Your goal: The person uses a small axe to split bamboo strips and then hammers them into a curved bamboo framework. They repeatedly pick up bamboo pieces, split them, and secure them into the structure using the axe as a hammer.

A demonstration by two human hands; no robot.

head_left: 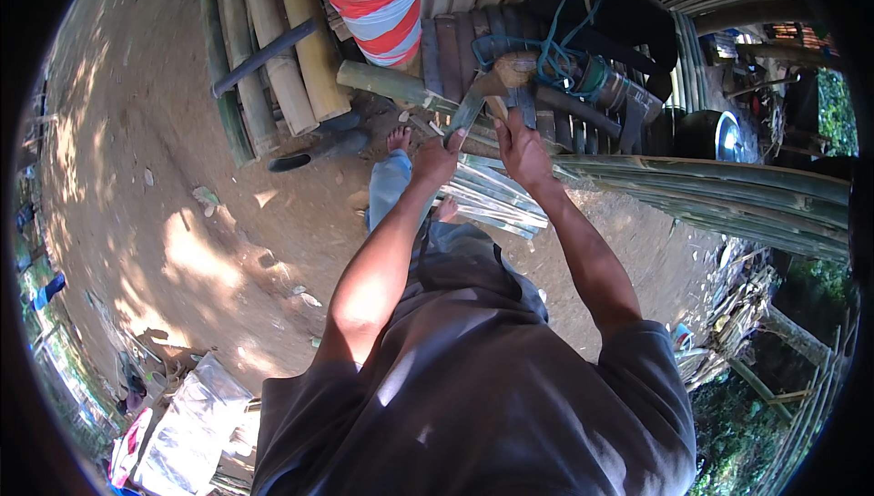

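Observation:
My left hand point(437, 161) is closed on a green bamboo piece point(468, 113), which stands up past the thumb. In my right hand point(526, 154) is the wooden handle of a bladed tool point(490, 85); its broad dark blade lies against or just beside the top of the bamboo. Whether it is a machete or a hatchet I cannot tell. Below and between my hands lies a bundle of split bamboo strips point(501, 200). A thick bamboo length point(382, 81) rests just beyond my left hand. Both hands are at the near edge of a slatted bamboo bench point(452, 54).
A red-and-white striped wrapped post point(378, 4) rises ahead. Bamboo poles point(259, 31) lean at the left. A blue-green cord point(555, 59) tangles over items on the bench, near a dark pot point(706, 134). Long bamboo poles point(728, 188) run along the right. Dirt floor point(182, 177) spreads left.

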